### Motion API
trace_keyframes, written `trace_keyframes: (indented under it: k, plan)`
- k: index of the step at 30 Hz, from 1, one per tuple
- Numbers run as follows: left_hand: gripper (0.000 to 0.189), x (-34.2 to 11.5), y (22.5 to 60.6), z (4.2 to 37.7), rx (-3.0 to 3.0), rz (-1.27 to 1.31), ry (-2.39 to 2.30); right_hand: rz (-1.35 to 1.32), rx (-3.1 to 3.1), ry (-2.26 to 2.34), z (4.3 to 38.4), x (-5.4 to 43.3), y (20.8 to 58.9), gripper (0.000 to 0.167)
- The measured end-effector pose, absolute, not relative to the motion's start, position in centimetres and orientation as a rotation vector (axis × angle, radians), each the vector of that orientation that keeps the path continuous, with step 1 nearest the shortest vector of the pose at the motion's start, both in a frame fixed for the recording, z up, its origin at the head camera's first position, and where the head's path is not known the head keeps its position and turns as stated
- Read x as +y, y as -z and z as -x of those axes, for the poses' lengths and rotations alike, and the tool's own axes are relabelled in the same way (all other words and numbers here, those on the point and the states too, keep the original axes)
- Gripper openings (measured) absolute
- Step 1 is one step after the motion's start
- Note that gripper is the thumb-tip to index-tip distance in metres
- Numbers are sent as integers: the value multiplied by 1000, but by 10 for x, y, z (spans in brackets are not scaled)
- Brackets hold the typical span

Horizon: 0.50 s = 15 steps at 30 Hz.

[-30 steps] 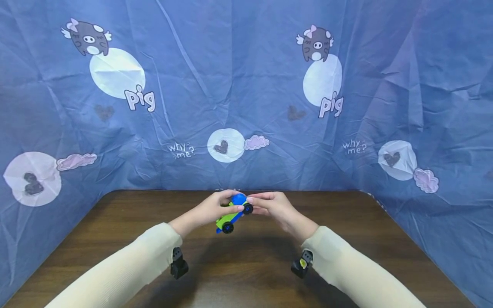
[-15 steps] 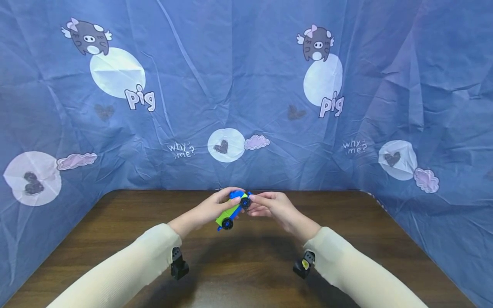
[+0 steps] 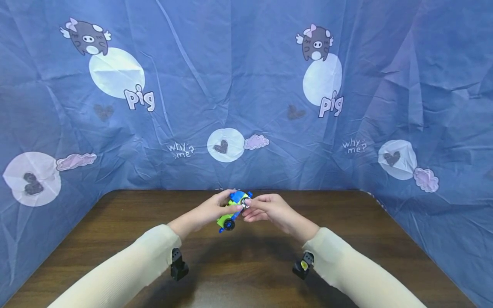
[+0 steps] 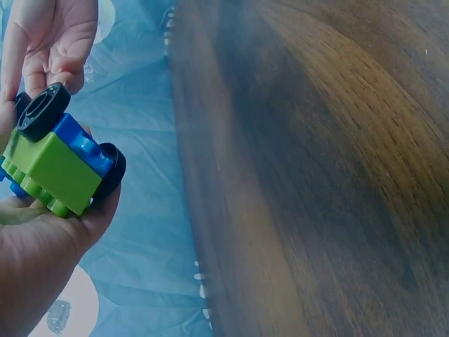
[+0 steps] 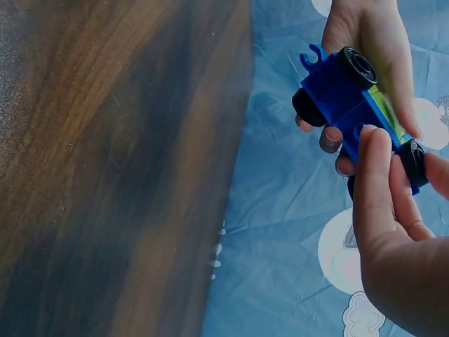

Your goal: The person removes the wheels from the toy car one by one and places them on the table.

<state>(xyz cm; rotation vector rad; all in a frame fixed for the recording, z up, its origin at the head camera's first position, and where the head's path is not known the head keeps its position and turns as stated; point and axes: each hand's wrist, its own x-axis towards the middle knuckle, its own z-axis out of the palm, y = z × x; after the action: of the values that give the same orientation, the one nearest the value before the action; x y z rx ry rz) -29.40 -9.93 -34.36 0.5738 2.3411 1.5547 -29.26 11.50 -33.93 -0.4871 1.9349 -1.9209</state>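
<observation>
A toy car (image 3: 238,196) of green and blue building blocks with black wheels is held up over the far part of the table. My left hand (image 3: 214,208) grips its body from the left, thumb along the near side. In the left wrist view the green block (image 4: 62,170) shows its studs facing down toward that palm. My right hand (image 3: 275,209) pinches one wheel (image 5: 415,161) between thumb and finger. Another finger of it lies against the blue underside (image 5: 347,112), as the right wrist view shows. A blue hook (image 5: 312,57) sticks out at the car's other end.
The brown wooden table (image 3: 246,273) stretches below both hands. Behind it hangs a blue printed cloth (image 3: 262,85), also along both sides. A black wrist camera (image 3: 179,265) sits by the left cuff, another (image 3: 302,266) by the right.
The car has tilted a little in my left hand. My right thumb, earlier beside the wheel's edge, now covers part of the wheel's face, and the right fingers have shifted slightly lower.
</observation>
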Motion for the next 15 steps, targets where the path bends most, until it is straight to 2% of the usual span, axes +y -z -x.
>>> trace_keyframes:
  k: [15]
  plan:
    - [64,-102,348,296,2317,-562,-1592,648,2053,1859,289,107,343,28]
